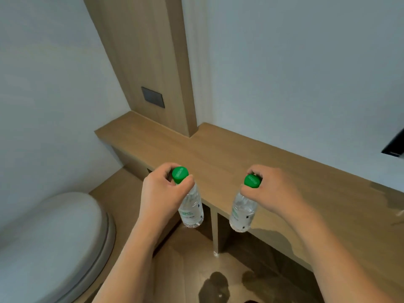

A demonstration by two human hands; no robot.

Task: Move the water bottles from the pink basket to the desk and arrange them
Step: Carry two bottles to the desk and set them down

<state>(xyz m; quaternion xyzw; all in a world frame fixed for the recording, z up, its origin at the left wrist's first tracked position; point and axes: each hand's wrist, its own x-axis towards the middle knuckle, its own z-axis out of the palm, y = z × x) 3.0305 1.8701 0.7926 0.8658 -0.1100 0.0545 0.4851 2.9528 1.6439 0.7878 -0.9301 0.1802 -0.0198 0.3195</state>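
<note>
Risk: bottles hang by caps only, bases swinging at desk [251,154] front edge; could clip edge or slip from pinch, or topple if set down tilted; left hand [161,193] fingers curled round green cap of left bottle [191,208]; right hand [271,191] likewise pinches right bottle [242,213] cap; pink basket not in view.

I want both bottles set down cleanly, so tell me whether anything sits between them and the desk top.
Nothing visible does. The left hand and right hand each grip a water bottle by its green cap, left bottle and right bottle, hanging near the desk's front edge. The desk surface beyond them shows only bare wood.
</note>
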